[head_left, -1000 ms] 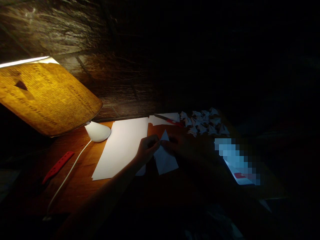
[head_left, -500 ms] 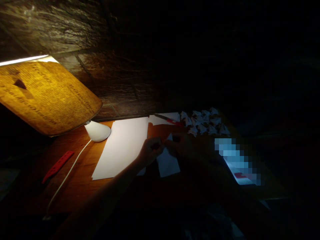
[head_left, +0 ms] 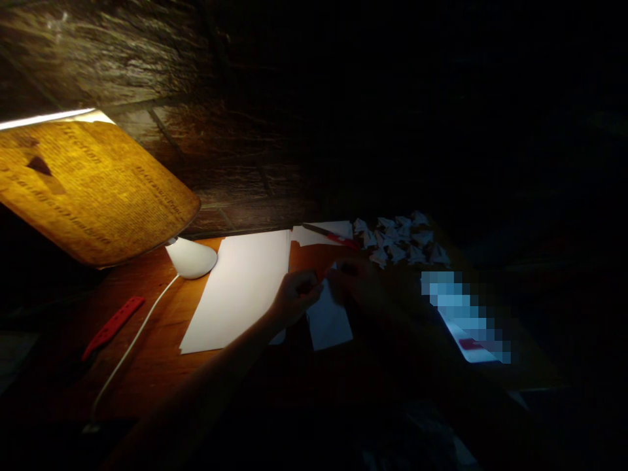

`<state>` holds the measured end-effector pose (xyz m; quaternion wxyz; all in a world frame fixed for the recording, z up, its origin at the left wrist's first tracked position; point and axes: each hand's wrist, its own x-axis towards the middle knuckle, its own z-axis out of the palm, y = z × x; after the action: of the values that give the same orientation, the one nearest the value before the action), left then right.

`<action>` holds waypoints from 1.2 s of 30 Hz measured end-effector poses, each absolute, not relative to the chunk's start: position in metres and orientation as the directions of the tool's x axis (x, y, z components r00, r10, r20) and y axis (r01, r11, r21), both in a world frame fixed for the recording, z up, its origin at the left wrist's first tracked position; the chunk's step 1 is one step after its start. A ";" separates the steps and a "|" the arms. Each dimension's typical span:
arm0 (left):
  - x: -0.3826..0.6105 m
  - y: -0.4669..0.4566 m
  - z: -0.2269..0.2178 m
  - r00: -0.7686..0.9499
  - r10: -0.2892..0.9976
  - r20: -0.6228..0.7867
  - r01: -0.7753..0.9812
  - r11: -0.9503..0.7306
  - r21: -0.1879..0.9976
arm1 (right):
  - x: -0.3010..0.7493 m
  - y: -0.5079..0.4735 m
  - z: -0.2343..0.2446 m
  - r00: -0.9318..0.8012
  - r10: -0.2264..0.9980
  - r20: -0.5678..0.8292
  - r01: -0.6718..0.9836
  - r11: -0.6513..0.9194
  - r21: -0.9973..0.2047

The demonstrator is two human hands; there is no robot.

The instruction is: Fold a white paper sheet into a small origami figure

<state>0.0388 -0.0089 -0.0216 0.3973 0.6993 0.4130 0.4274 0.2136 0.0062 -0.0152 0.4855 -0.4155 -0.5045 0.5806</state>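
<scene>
My left hand [head_left: 294, 297] and my right hand [head_left: 356, 284] meet over a small white paper piece [head_left: 328, 324] on the wooden table [head_left: 152, 353]. Both hands pinch the paper's upper edge, fingers curled and pressed together. The paper's top corner is hidden under the fingers. My right hand is in deep shadow and only dimly visible. A large white sheet [head_left: 240, 288] lies just left of my left hand.
A lit lamp with a yellow printed shade [head_left: 93, 190] and white base [head_left: 192, 257] stands at the left, its cord [head_left: 127, 353] trailing forward. A red strip [head_left: 112, 326] lies far left. Several folded paper pieces [head_left: 402, 239], a red-handled tool [head_left: 331, 235] and a glowing screen [head_left: 466, 320] sit to the right.
The paper's pointed top corner, visible a second ago, has been folded down under my fingers. Both hands have closed in over the paper's upper edge.
</scene>
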 end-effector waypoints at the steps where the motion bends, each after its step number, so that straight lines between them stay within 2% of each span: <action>1: 0.039 -0.009 -0.021 0.298 0.916 0.267 0.237 -0.342 0.909 | 0.213 0.006 -0.015 -0.180 0.984 0.009 -0.149 -0.019 -0.989; 12: 0.039 -0.008 -0.023 0.288 0.927 0.238 0.267 -0.317 0.910 | 0.213 0.007 -0.016 -0.062 0.996 0.065 -0.208 0.051 -0.977; 16: 0.038 -0.009 -0.023 0.250 0.934 0.254 0.258 -0.317 0.913 | 0.212 0.006 -0.014 -0.167 0.986 -0.021 -0.221 -0.058 -0.974; 18: 0.038 -0.008 -0.023 0.240 0.934 0.266 0.252 -0.324 0.912 | 0.212 0.005 -0.010 -0.274 0.958 -0.080 -0.163 -0.129 -0.978; 21: 0.038 -0.007 -0.024 0.235 0.937 0.259 0.246 -0.315 0.917 | 0.212 0.002 -0.006 -0.330 0.940 -0.083 -0.061 -0.109 -0.992; 23: 0.038 -0.007 -0.025 0.232 0.940 0.250 0.232 -0.303 0.924 | 0.212 0.002 -0.006 -0.268 0.962 -0.052 -0.056 -0.070 -0.996; 26: 0.038 -0.007 -0.025 0.235 0.937 0.257 0.216 -0.308 0.927 | 0.213 0.004 -0.011 -0.151 0.988 -0.037 -0.138 -0.058 -0.989; 29: 0.037 -0.007 -0.026 0.229 0.933 0.277 0.228 -0.328 0.917 | 0.213 0.006 -0.015 -0.111 0.993 -0.048 -0.189 -0.069 -0.980; 36: 0.035 -0.006 -0.025 0.102 0.949 0.298 0.236 -0.314 0.919 | 0.216 0.003 -0.007 -0.283 0.951 -0.125 -0.096 -0.158 -0.983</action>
<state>0.0347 -0.0056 -0.0246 0.3645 0.6467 0.4583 0.4887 0.2155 0.0029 -0.0070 0.4170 -0.4296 -0.4973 0.6278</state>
